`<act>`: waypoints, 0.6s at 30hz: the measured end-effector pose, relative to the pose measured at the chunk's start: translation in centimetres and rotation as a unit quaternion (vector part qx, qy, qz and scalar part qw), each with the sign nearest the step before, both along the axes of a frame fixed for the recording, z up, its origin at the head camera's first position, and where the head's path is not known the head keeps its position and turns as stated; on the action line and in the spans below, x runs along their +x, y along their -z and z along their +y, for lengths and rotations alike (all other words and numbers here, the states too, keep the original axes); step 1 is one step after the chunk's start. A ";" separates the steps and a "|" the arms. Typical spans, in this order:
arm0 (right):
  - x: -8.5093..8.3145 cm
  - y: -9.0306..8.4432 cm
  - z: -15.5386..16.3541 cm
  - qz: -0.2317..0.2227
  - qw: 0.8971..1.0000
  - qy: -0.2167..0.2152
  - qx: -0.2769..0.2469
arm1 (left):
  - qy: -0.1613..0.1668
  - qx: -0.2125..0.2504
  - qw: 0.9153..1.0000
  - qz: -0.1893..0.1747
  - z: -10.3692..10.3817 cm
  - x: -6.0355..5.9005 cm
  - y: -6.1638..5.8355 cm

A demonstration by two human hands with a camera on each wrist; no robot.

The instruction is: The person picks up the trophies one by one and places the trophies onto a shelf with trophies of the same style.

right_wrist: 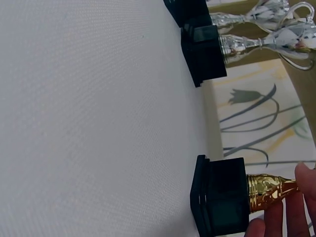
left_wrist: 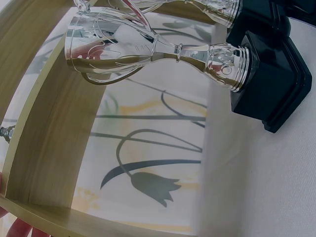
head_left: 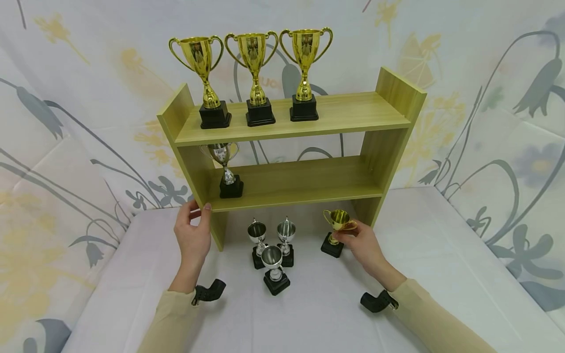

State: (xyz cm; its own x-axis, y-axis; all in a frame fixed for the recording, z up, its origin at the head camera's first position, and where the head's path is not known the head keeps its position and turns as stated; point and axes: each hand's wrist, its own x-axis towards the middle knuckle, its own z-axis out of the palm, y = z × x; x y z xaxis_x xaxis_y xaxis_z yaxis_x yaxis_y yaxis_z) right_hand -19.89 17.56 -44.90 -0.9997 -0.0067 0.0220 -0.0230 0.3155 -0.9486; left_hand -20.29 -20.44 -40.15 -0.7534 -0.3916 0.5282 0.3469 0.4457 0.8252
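Floral-draped white table (head_left: 132,294), head view: wooden shelf unit (head_left: 291,127); left hand (head_left: 192,234) grips its lower-left edge; right hand (head_left: 363,242) pinches small gold trophy (head_left: 336,230) near the right upright. Best lifted upright by the stem.
Left wrist view: glossy silver trophy (left_wrist: 148,49), black block base.
Right wrist view: fingers (right_wrist: 276,219) around gold stem.

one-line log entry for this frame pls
left hand: grips shelf unit lower-left corner | right hand: holds small gold trophy standing on table | three silver trophies between hands
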 end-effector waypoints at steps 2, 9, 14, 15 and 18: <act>0.0 0.0 0.1 0.000 1.000 0.000 0.000 | -0.001 0.001 1.000 0.000 0.0 0.0 0.0; 0.0 0.2 0.2 0.002 1.000 -0.002 -0.001 | -0.002 0.003 1.000 0.002 0.1 0.0 -0.1; 0.0 0.2 0.2 0.007 1.000 -0.006 -0.003 | 0.000 0.003 1.000 0.002 0.0 0.0 0.0; 0.1 0.1 0.2 0.007 1.000 -0.006 -0.003 | 0.000 0.002 1.000 0.001 0.0 0.0 0.0; 0.1 0.0 0.2 0.006 1.000 -0.006 -0.007 | -0.001 0.000 1.000 0.002 0.0 0.0 0.0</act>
